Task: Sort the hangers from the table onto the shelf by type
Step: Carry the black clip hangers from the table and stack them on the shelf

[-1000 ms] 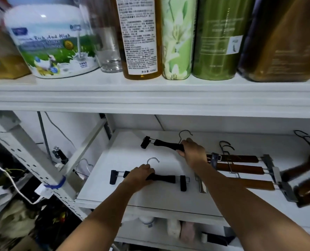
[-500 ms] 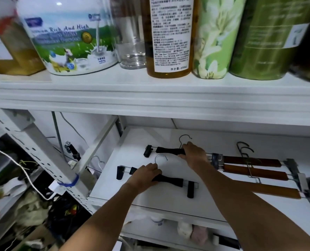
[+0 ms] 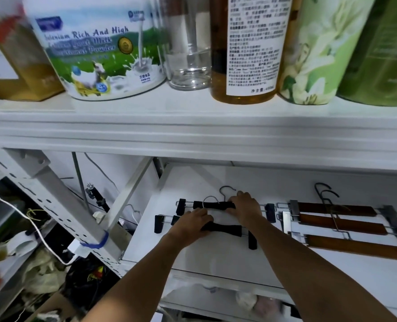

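Observation:
Two black clip hangers lie on the white lower shelf (image 3: 216,263). My left hand (image 3: 196,220) rests on the bar of the near black hanger (image 3: 227,229). On the bar of the far black hanger (image 3: 212,205) sits my right hand (image 3: 245,206), its fingers curled over the bar. The two black hangers lie close and nearly parallel. Just to their right lie three wooden clip hangers (image 3: 341,224) with metal hooks, side by side.
The upper shelf (image 3: 193,126) holds a milk powder tin (image 3: 95,49), a clear glass jar (image 3: 189,43), an amber bottle (image 3: 246,49) and green canisters (image 3: 316,49). A slanted white frame post (image 3: 60,205) stands at left, with cables and clutter below it.
Both hands have slid the two black hangers nearer together, the near one moving towards the far one. The camera has moved closer and shifted left.

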A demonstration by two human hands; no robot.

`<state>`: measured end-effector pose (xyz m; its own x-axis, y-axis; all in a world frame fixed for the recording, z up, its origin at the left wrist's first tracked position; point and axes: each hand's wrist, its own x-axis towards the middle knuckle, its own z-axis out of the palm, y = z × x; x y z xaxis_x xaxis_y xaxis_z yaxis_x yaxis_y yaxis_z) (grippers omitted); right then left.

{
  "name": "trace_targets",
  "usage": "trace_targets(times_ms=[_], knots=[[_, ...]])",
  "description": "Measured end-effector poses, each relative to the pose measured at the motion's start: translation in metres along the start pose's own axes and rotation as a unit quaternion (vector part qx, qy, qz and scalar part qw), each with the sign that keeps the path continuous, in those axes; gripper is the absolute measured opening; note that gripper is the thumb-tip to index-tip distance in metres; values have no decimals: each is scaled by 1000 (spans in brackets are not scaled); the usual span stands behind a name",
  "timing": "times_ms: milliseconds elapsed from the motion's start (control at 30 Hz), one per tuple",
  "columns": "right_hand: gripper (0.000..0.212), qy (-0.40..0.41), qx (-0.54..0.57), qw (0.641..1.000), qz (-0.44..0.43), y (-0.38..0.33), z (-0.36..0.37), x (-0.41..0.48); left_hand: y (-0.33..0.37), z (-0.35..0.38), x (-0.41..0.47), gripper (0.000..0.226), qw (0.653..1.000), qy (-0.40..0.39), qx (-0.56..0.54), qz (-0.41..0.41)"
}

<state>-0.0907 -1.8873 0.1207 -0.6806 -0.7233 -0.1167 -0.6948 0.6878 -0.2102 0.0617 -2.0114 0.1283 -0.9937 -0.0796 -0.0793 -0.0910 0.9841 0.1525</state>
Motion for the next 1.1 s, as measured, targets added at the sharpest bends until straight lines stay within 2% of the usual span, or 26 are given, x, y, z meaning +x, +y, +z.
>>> trace_targets(times_ms=[133, 333, 600, 733, 900, 1100], knots=[[46, 9, 10, 1000, -3, 9, -8, -2, 4, -4, 10, 37, 1000, 3, -17, 4], [41, 44, 2, 999, 26, 36, -24, -17, 18, -11, 35, 37, 999, -1, -32, 16], [44, 9, 7, 999, 50, 56, -26, -42, 17, -5, 54, 40, 999, -25, -39, -4], [55, -7, 10, 999, 37, 52, -23, -45, 14, -6, 57, 49, 999, -6, -41, -15], [64, -6, -4, 999, 34, 45, -15, -43, 5, -5, 53, 66, 997, -1, 28, -69], [62, 1, -30, 999, 30, 27, -10, -37, -11, -8, 41, 65, 993, -45, 27, -103]])
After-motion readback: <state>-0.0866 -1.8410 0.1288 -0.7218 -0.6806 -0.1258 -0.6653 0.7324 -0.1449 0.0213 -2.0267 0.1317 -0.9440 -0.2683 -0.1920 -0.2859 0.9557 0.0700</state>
